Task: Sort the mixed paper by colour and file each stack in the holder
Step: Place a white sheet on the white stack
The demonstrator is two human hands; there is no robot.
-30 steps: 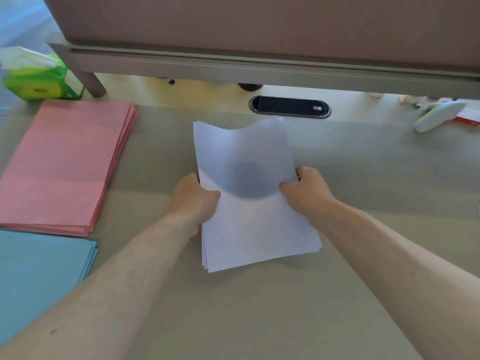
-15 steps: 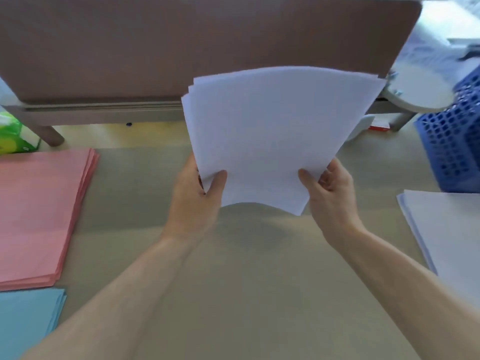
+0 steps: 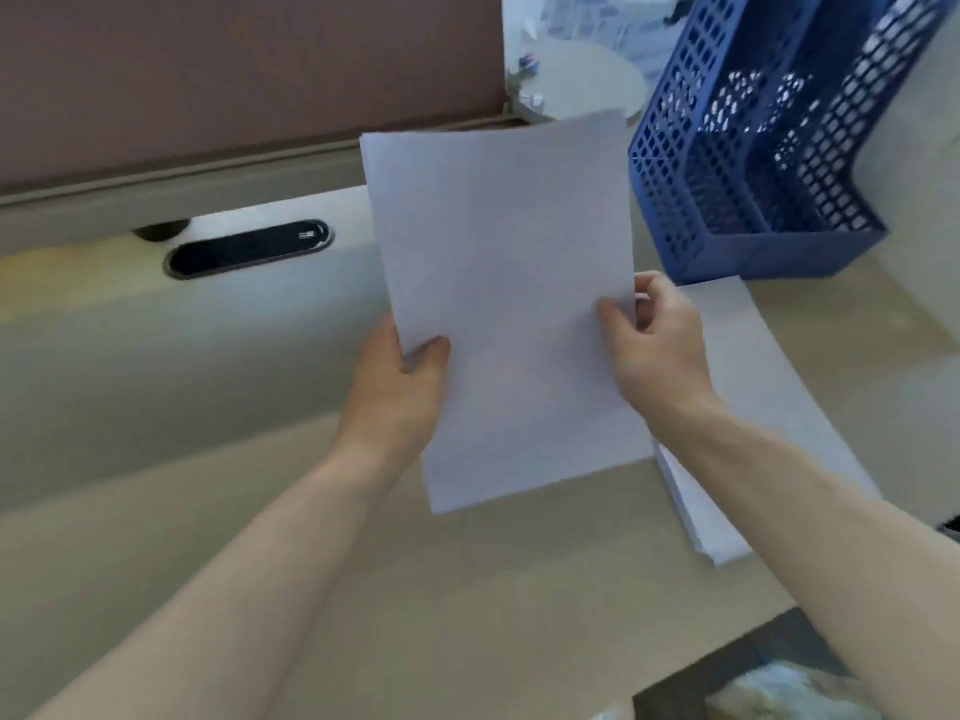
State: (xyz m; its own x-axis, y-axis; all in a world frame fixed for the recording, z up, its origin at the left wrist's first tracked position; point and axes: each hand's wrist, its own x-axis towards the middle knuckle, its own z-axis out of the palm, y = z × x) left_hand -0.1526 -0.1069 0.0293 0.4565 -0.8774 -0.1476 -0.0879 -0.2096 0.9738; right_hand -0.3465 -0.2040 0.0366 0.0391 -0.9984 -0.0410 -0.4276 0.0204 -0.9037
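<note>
We see the fingers of the left hand pinching the left edge of the sheets, thumb on the front and the rest hidden behind. The right hand pinches the right edge the same way. Between the two hands the sheets are held tilted above the worktop. Just to their right we find a white stack lying flat, and behind it the blue holder.
</note>
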